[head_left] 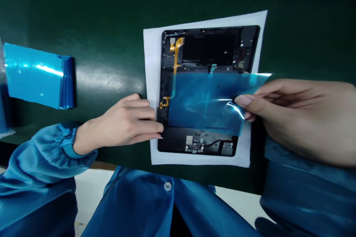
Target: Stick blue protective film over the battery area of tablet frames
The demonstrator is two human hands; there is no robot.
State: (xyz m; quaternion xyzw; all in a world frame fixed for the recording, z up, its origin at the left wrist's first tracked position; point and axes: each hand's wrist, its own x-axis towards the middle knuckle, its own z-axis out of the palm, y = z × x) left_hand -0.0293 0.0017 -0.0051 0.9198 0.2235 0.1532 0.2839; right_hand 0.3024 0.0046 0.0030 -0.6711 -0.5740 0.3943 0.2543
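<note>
An opened black tablet (205, 48) with orange flex cables and small circuit boards lies on a white sheet (152, 66). Over its middle spreads a translucent blue film (191, 100), its right side reaching past the tablet's edge. My right hand (303, 114) pinches the film's right edge between thumb and fingers. At the tablet's lower left edge rests my left hand (122, 122), fingers curled with their tips at the frame; whether they grip it is hard to tell, but they touch it.
A stack of blue film sheets (36, 76) lies on the dark green table (108, 26) at the left. Further blue material in clear plastic shows at the far left edge. Part of a white item shows at the top edge.
</note>
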